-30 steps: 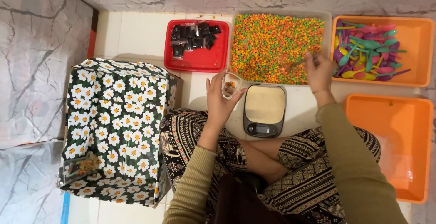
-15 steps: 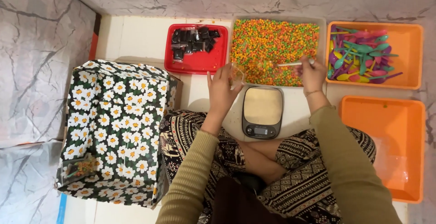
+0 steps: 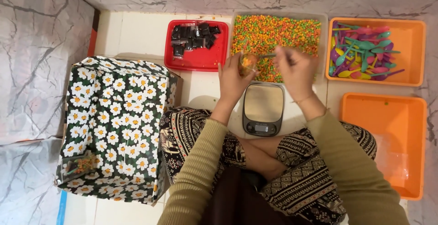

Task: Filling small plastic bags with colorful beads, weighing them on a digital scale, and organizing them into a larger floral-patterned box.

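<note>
At nine o'clock sits a fabric box (image 3: 114, 124) printed with white daisies, a small filled packet (image 3: 78, 164) lying in its lower left corner. At eleven o'clock a red tray (image 3: 200, 57) holds a heap of dark packets (image 3: 191, 38). Just right of it, at twelve o'clock, a clear tub (image 3: 276, 35) is full of orange, green and yellow beads. The left hand (image 3: 232, 81) is closed around a small clear cup (image 3: 247, 63) with beads in it, held over the tub's near edge. The right hand (image 3: 296, 72) is pinched on a spoon (image 3: 267, 55) whose tip meets the cup's mouth. Below both hands, at the centre, a small kitchen scale (image 3: 263, 108) rests on the floor against the person's crossed legs. At two o'clock an orange tray (image 3: 408, 51) holds coloured plastic spoons (image 3: 360, 54); at four o'clock another orange tray (image 3: 388, 129) holds clear plastic bags (image 3: 393, 159).
</note>
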